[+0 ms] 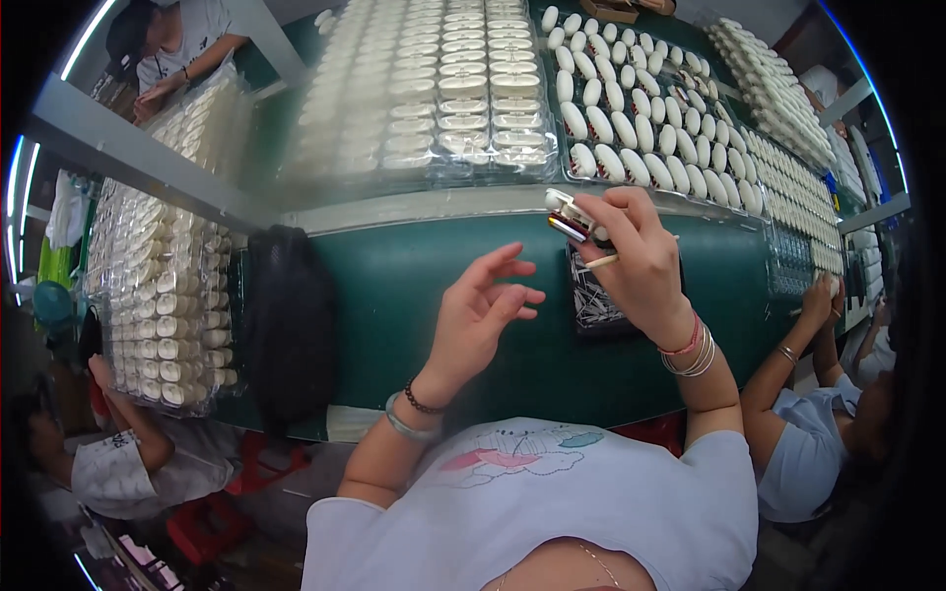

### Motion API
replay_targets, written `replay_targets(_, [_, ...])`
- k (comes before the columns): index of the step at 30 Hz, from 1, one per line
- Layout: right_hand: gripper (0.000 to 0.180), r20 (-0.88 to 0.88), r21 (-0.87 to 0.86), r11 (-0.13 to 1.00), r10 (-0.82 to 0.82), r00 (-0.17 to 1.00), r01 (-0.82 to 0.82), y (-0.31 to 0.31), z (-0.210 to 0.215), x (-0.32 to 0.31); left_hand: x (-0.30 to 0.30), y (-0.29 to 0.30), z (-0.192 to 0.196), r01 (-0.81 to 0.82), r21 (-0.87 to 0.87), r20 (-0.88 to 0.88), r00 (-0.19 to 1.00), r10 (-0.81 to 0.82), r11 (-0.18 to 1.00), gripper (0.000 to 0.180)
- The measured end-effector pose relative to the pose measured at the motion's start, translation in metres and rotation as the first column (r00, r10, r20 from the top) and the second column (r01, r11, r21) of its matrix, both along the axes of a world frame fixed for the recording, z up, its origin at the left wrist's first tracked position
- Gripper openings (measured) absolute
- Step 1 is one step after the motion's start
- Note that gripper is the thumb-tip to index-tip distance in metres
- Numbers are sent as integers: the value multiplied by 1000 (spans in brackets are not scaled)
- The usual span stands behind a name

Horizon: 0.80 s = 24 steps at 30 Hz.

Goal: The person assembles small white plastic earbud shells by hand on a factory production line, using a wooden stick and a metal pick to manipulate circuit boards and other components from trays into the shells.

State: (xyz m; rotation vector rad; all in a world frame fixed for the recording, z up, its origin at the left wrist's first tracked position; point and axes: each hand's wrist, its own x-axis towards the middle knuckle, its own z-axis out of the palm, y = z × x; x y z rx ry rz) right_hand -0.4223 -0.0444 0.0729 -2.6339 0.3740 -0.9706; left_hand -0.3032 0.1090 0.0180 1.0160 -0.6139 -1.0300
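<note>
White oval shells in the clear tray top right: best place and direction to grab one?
Take one white oval shell across its narrow width, thumb and finger on the long sides, coming straight down from above. The shells lie in tight slanted rows in the clear tray, domed side up, so only the tops are free. A front-row piece nearest the green table edge looks easiest; neighbours crowd the rest.
</note>
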Motion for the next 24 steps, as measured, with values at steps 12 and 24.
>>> replay_targets(12, [48, 45, 363, 919, 145, 988, -152, 52, -16, -9, 1, 6, -1, -17, -126, -67, 998, 9, 992, 34])
replay_targets(24, [40, 398, 859, 400, -127, 909, -320, 52, -8, -32, 4, -10, 16, 32, -166, -34, 999, -38, 986, 26])
